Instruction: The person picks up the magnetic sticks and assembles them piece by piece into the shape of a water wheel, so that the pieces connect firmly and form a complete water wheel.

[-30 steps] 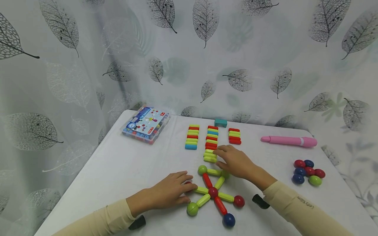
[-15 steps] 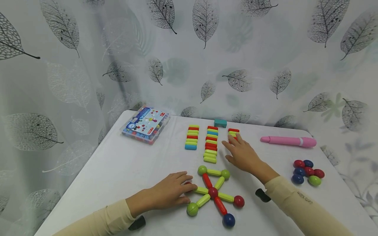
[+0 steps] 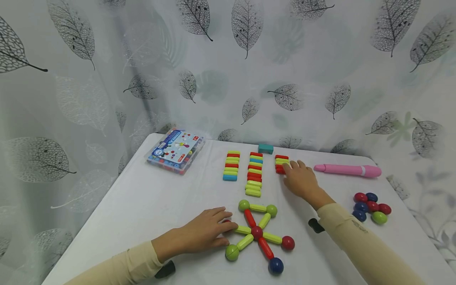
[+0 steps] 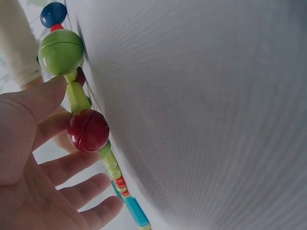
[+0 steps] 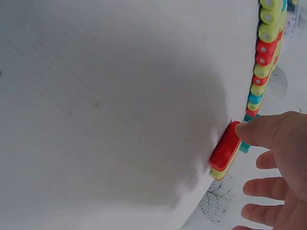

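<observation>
White table [image 3: 142,206] is carrying the star of rods and balls [image 3: 257,231]. Left hand [image 3: 204,233], fingers relaxed, is bracing the star's near-left arm, apparently to steady it. Right hand [image 3: 301,180], fingers loosely spread, thumb is pressing the red rod [image 5: 224,146] of the right-hand stack.

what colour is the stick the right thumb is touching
Red. The right hand thumb touches a short red magnetic stick, clearest in the right wrist view.
</observation>
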`<state>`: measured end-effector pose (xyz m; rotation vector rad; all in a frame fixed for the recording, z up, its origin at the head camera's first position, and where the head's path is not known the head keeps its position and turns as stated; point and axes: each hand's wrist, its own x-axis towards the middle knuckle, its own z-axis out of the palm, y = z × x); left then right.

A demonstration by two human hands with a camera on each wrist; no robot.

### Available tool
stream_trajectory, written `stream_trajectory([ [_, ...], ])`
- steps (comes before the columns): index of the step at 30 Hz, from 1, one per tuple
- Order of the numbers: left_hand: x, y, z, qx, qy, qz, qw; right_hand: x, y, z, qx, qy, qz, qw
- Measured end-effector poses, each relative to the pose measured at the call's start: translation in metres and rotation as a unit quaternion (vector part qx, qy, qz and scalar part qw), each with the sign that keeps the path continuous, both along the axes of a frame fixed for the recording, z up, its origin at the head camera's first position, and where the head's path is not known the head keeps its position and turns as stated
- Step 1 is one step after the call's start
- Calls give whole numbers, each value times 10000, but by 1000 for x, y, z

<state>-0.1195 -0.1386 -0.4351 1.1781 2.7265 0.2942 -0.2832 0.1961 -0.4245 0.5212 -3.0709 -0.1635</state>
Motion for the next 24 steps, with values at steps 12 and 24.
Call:
stream_trajectory([
  [12,-1,-1,0,67,-17,-53,10000,-12,2,-6,20,-139,-161,9998],
  [24,-2,-3,-1,189,77,-87,9998,-16,0,-10,-30,77,-61,9999],
])
